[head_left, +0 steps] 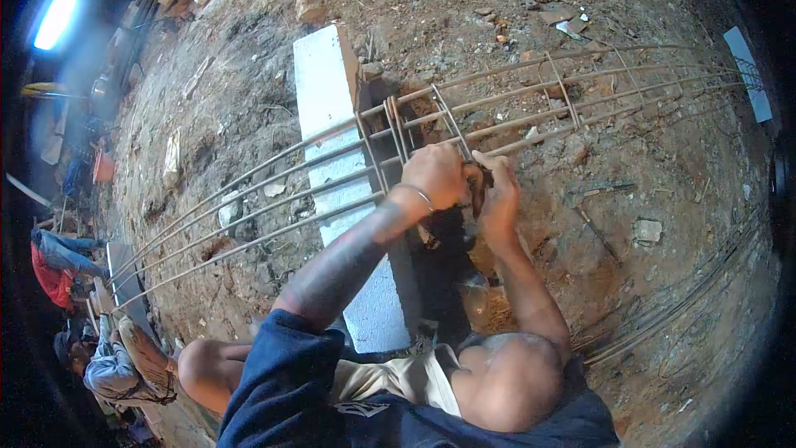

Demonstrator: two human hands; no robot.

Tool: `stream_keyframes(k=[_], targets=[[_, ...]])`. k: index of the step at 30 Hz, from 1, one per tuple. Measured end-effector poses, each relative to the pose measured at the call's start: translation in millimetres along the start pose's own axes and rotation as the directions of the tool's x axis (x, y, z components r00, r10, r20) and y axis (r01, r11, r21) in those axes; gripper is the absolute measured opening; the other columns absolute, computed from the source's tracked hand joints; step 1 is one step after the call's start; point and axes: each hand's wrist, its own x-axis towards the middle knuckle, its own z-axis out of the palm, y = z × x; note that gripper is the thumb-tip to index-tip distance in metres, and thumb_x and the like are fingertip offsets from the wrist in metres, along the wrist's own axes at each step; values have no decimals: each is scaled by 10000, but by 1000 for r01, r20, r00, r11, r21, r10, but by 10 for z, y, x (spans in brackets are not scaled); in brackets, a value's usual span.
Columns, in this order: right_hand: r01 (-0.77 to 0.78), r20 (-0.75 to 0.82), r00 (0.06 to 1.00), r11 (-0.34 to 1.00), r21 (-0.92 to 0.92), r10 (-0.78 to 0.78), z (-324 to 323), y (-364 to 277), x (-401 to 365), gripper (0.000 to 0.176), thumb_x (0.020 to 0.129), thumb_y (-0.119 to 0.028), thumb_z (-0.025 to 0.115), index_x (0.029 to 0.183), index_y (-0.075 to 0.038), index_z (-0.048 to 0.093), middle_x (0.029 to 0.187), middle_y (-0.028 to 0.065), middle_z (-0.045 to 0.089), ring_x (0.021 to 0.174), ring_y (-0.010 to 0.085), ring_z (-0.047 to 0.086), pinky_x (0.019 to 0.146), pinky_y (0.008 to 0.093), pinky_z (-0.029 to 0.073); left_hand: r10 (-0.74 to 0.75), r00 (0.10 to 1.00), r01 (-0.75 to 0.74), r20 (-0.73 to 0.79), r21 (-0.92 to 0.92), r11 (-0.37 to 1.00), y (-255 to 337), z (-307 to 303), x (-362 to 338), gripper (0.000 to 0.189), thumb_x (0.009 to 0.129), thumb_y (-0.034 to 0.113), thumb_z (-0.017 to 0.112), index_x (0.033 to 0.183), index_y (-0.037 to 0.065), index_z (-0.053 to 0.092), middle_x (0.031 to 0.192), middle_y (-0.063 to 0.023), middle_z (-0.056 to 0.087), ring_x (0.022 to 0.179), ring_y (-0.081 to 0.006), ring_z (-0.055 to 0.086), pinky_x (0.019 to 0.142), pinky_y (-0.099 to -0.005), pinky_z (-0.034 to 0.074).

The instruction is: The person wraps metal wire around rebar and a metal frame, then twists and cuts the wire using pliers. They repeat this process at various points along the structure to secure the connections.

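A long rebar cage (514,127), several rusty bars tied with square wire stirrups (448,116), runs across in front of me. It lies over a white-topped block (325,83). My left hand (435,174) is closed at the nearest bar, close to one stirrup. Just to its right, my right hand (500,199) has its fingers bent inward at the same bar. Between the hands is a small dark brown piece (475,187), whose kind I cannot make out. What each hand grips is mostly hidden by the fingers.
More blocks hold the cage at the far right (746,75) and far left (126,282). A tool (595,228) lies on the dirt, with loose rods (663,323) at lower right. Two people (58,270) are at the left. A lamp (56,17) glows at upper left.
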Motion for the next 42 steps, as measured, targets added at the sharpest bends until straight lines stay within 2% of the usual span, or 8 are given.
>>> stream_keyframes(k=[1,3,4,10,12,26,34,42], targets=[[-132,17,991,987,93,131,-29,10,-1,383,680,100,610,1045,-15,597,845,134,566,778,292,574,698,331,459,90,990,-103,-108,-124,987,-131,118,57,238,794,192,554,841,-38,594,811,-210,637,727,-306,631,672,-416,500],[421,4,899,862,-282,-438,-29,42,56,425,662,117,587,1064,-21,593,835,125,555,769,282,559,699,326,454,-92,968,212,233,-567,796,-56,-71,117,263,820,206,569,890,-43,617,777,-161,637,719,-204,642,636,-339,502],[421,6,900,864,-277,-437,-29,40,57,425,662,117,587,1064,-21,593,835,125,555,769,282,559,699,326,454,-164,927,367,338,-722,587,-90,-31,151,255,836,195,561,899,-46,617,752,-143,633,714,-171,643,621,-315,499],[81,0,997,996,38,-81,15,319,-12,385,691,99,582,1057,-20,589,851,131,564,811,295,569,718,342,455,-115,991,48,-74,-595,802,-49,41,-116,222,872,111,496,937,-64,615,754,-142,651,677,-169,657,617,-297,502],[312,-6,947,920,-236,-323,-18,-31,-6,316,728,75,587,1029,-19,596,854,135,569,835,309,574,729,345,457,-171,983,83,-67,-669,739,14,22,-125,206,854,92,525,940,-71,618,742,-151,653,681,-179,664,612,-293,507],[216,-3,975,946,-243,-223,-51,-179,23,177,764,-59,639,931,-6,611,857,172,618,828,334,602,749,377,472,-518,796,387,-313,-394,833,189,165,-49,316,703,297,698,863,26,663,937,-198,608,941,-361,563,808,-419,452],[142,-101,980,959,-245,-171,99,-207,0,108,811,-81,622,886,-7,600,806,152,626,781,329,598,712,387,466,-309,794,59,-523,-441,896,133,182,-174,186,731,191,661,838,42,694,795,-164,657,696,-305,646,644,-345,503],[76,-181,978,987,-144,-102,189,-133,-48,134,849,-110,587,904,11,598,883,156,625,840,286,602,748,373,461,0,771,-241,-637,-291,926,28,235,-310,199,758,96,631,951,68,665,933,-120,663,888,-299,626,775,-359,492]])
